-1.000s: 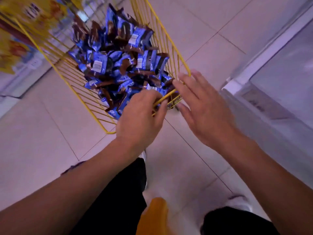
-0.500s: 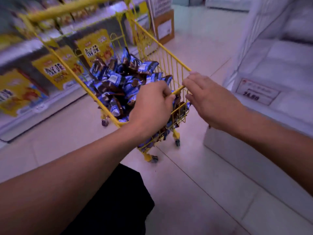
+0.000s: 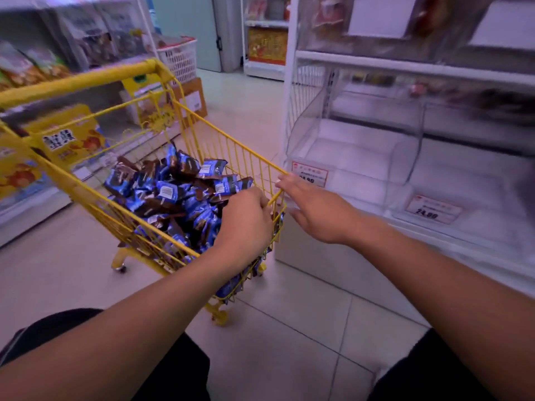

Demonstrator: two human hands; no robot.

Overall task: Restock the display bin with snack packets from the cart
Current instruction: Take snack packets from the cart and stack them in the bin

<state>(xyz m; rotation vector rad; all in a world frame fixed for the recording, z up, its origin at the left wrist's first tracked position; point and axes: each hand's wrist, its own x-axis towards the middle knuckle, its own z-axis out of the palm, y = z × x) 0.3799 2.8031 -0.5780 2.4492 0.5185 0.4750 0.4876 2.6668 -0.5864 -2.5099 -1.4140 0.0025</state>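
Wire-mesh yellow cart (image 3: pixel 240 157) brims with glossy blue packets (image 3: pixel 173 195) as our left hand (image 3: pixel 246 224) grips its rim, right hand (image 3: pixel 315 209) released against it, beside the clear plastic bin (image 3: pixel 359 151).

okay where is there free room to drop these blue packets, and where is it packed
Free: the clear display bin, bare floor between its left wall and divider, behind the price tag; the next compartment looks bare too. Crowded: the yellow cart, heaped with snack packets under the left hand.

Yellow wire cart (image 3: pixel 231 149), blue-and-brown snack packets (image 3: pixel 170 192), clear display bin (image 3: pixel 353 134), red-and-white price tags (image 3: pixel 432 209), pale tiled floor (image 3: pixel 289 337).
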